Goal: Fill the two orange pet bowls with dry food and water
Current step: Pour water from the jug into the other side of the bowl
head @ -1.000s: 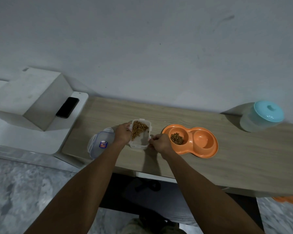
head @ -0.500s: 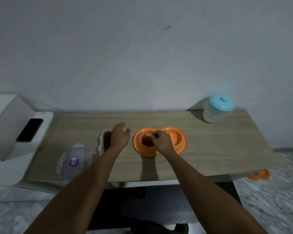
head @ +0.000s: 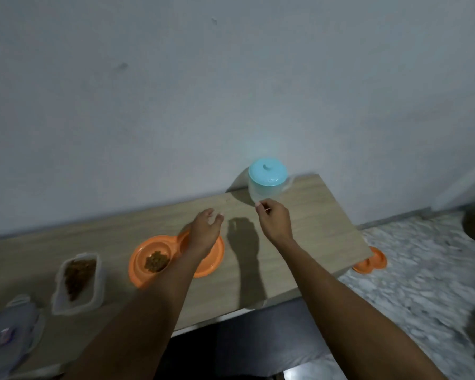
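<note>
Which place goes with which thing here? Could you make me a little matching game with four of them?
Things:
1 teal-lidded jug
2 food tub
3 tub lid
4 second orange bowl

Places:
A on the floor, past the right end of the table
B near left corner of the table
C back of the table, by the wall
D just left of the orange double bowl

Pairs: 1-C, 2-D, 3-B, 4-A
</note>
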